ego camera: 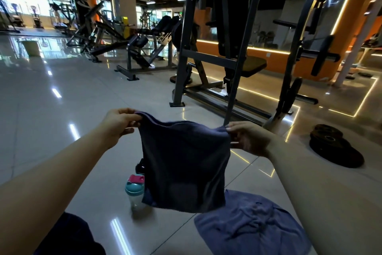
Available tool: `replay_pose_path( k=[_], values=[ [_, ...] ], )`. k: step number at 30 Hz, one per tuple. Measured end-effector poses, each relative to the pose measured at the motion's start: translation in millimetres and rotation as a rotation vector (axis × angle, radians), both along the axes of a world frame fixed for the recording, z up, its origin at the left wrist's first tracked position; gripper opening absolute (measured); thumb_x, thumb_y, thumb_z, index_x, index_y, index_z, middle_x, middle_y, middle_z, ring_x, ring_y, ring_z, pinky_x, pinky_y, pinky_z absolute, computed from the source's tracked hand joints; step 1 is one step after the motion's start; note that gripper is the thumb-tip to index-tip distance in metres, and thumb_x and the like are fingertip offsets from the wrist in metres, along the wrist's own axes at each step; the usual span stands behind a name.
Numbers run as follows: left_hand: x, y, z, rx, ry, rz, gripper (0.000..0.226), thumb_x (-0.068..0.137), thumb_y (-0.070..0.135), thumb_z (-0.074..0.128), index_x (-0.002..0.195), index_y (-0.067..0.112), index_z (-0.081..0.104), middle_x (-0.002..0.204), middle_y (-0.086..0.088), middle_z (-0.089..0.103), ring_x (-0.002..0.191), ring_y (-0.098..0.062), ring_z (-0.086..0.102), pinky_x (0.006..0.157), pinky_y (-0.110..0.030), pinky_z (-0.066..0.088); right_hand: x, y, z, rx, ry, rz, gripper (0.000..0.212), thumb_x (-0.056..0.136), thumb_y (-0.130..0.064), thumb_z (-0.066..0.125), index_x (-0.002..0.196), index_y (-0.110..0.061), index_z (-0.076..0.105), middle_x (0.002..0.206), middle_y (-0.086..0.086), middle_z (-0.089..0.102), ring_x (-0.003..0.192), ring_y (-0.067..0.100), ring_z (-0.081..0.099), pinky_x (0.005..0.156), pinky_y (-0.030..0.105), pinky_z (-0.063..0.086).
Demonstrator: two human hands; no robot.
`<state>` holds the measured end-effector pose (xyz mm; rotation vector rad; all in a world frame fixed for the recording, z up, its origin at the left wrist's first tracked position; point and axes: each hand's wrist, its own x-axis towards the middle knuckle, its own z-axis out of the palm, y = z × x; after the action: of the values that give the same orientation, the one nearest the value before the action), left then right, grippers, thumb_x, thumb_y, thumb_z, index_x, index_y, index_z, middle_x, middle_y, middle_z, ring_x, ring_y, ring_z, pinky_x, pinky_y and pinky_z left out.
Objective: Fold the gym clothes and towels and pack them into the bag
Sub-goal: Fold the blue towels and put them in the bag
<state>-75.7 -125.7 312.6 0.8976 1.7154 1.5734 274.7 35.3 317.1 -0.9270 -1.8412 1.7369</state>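
Forearms reach in from the bottom edge, and between them hangs the dark blue towel [184,164], held clear of the tiled floor [62,89] with its top hem running left to right. At that hem the left hand [119,123] pinches the upper left corner and the right hand [248,139] the upper right, so a fold would carry one corner across to the other. A paler towel [252,225] lies crumpled on the floor, lower right. A shaker bottle [134,192] stands partly behind the hanging cloth. Above it a black object [140,166] is mostly hidden; no bag can be made out.
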Motion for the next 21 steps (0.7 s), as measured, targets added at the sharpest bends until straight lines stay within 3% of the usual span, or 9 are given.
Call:
replay_pose_path(
  k=[2,6,9,12,16,18,21],
  values=[
    [-2.3,0.5,-1.1,0.046,-0.075,0.062,0.01,0.096,-0.001,0.06,0.097,0.006,0.068,0.087,-0.012,0.069,0.063,-0.014,0.069,0.057,-0.024,0.056,-3.3,-3.4,8.2,-0.019,0.031,0.078,0.01,0.093,-0.017,0.06,0.096,-0.013,0.069,0.103,0.006,0.071,0.097,0.02,0.068,0.089,0.037,0.053],
    [-11.8,-0.4,-4.1,0.029,-0.29,0.054,0.008,0.097,0.0,0.057,0.096,0.001,0.065,0.087,-0.015,0.068,0.063,-0.02,0.071,0.06,-0.026,0.061,-7.5,9.3,6.1,0.006,0.129,-0.27,0.011,0.094,-0.015,0.062,0.104,-0.012,0.068,0.121,0.017,0.068,0.111,0.032,0.066,0.1,0.048,0.052],
    [-10.2,-2.5,-6.8,0.021,-0.273,-0.051,0.008,0.098,0.004,0.057,0.1,0.002,0.064,0.089,-0.013,0.067,0.071,-0.021,0.068,0.072,-0.028,0.059,-7.0,9.7,0.1,0.002,0.134,-0.364,0.006,0.096,-0.013,0.062,0.098,-0.014,0.067,0.116,0.016,0.067,0.11,0.034,0.065,0.101,0.052,0.051],
    [-8.1,-4.5,-5.9,0.076,-0.189,-0.068,0.013,0.098,0.013,0.06,0.103,0.002,0.066,0.088,-0.012,0.065,0.071,-0.018,0.065,0.065,-0.024,0.059,-7.4,8.9,0.0,0.044,0.15,-0.419,0.006,0.097,-0.013,0.06,0.094,-0.014,0.066,0.113,0.016,0.067,0.106,0.035,0.065,0.1,0.054,0.052],
    [-8.4,-4.8,-7.0,0.077,-0.093,-0.024,0.015,0.097,0.017,0.064,0.103,0.003,0.066,0.091,-0.013,0.064,0.074,-0.017,0.063,0.064,-0.024,0.057,-3.2,6.3,1.1,0.048,0.128,-0.286,0.007,0.096,-0.014,0.06,0.095,-0.016,0.067,0.106,0.009,0.069,0.116,0.037,0.063,0.101,0.05,0.052],
    [-10.2,-6.4,-6.4,0.05,-0.083,0.01,0.015,0.097,0.018,0.065,0.101,0.004,0.067,0.086,-0.01,0.063,0.07,-0.015,0.061,0.058,-0.021,0.056,4.1,4.2,3.8,-0.004,0.112,-0.09,0.01,0.097,-0.013,0.058,0.093,-0.017,0.067,0.102,0.006,0.069,0.107,0.029,0.066,0.095,0.043,0.055],
    [-12.3,-14.7,-4.5,-0.023,-0.12,-0.115,0.019,0.097,0.021,0.063,0.081,0.012,0.066,0.065,-0.002,0.049,0.057,-0.012,0.048,0.052,-0.02,0.047,7.6,3.8,-0.1,-0.08,0.092,0.077,0.014,0.097,-0.011,0.053,0.096,-0.015,0.067,0.099,0.004,0.07,0.095,0.021,0.068,0.085,0.037,0.056]
  ],
)
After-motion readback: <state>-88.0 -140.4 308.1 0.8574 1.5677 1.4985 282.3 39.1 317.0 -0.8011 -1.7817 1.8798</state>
